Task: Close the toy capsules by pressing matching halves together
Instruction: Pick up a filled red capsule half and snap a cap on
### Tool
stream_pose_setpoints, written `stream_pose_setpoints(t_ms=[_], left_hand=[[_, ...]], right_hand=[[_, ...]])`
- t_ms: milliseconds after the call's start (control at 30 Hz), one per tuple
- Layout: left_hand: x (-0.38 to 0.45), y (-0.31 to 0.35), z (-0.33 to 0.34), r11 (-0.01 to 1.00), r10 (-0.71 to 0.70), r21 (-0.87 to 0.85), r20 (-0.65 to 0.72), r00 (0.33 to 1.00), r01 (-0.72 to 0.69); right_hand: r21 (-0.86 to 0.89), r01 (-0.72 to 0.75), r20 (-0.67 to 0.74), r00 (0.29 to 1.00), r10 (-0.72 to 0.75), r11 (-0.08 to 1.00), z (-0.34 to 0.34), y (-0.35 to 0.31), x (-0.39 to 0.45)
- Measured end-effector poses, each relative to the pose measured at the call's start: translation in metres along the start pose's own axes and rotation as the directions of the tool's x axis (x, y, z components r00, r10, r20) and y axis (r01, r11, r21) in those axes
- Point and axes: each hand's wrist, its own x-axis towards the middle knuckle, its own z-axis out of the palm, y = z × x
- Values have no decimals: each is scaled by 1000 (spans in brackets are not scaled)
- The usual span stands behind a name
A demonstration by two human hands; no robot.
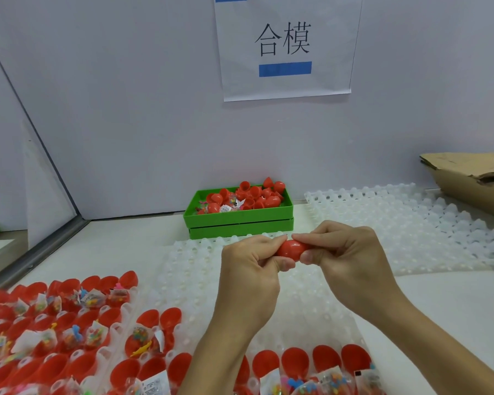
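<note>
A red toy capsule (291, 248) is held between both hands above the white tray, its two halves together end to end. My left hand (248, 269) grips its left end with thumb and fingers. My right hand (342, 252) grips its right end the same way. Below, a white moulded tray (200, 269) holds open red capsule halves (171, 317), several with small bagged toys (92, 334) inside. More open halves (325, 360) sit at the bottom right of the tray.
A green bin (240, 220) with red capsules and toy bags stands at the back against the wall. An empty white moulded tray (411, 223) lies on the right. A cardboard box (474, 181) sits at far right. A paper sign (283, 47) hangs on the wall.
</note>
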Motion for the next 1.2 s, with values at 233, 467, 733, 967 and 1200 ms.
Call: stream_pose_setpoints(t_ms=[233, 467, 733, 967, 1200], left_hand=[[-2, 6, 4, 1000, 4, 20, -62, 998, -3], [0, 7, 1, 990, 81, 121, -51, 995, -75], [2, 7, -4, 956, -251, -143, 63, 966, 258], [1, 9, -1, 734, -277, -551, 290, 916, 397], [-2, 10, 2, 793, -292, -495, 204, 934, 356]], right_hand=[[-43, -18, 23, 1000, 19, 999, 2, 1, 0], [82, -167, 158, 976, 152, 983, 5, -5, -2], [437, -333, 168, 943, 288, 836, 4, 5, 0], [520, -209, 218, 970, 108, 828, 14, 5, -3], [525, -169, 161, 982, 98, 834, 20, 11, -7]])
